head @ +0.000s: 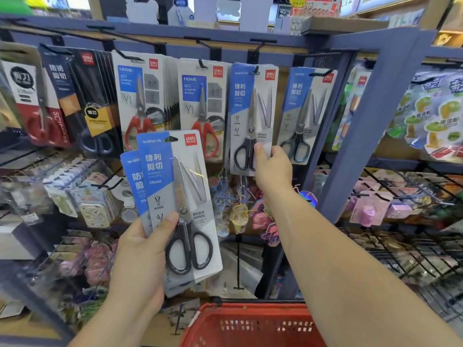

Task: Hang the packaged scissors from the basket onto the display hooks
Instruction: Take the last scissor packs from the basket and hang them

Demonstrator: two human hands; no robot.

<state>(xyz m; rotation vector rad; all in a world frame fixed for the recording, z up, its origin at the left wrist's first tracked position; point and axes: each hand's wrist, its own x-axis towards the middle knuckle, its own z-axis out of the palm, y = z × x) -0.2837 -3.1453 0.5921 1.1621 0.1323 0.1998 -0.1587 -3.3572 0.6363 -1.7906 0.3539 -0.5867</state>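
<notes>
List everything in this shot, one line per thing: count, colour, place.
held scissors packs: at least two, blue-and-grey cards, black handles on the front one; fanned at centre.
hanging scissors pack: one in front, blue-and-grey, black handles; on a hook right of centre.
neighbouring scissors pack: one in front, blue-and-grey; next hook to the right.
HOME scissors packs: two hooks' worth, pale cards, red handles; left of centre.
black scissors packs: one row, black and yellow; far left.
basket: one, red; bottom edge.
shelf frame: one, grey-blue; right.
left grip: holds the held scissors packs.
right grip: pinches the hanging scissors pack's lower part.
</notes>
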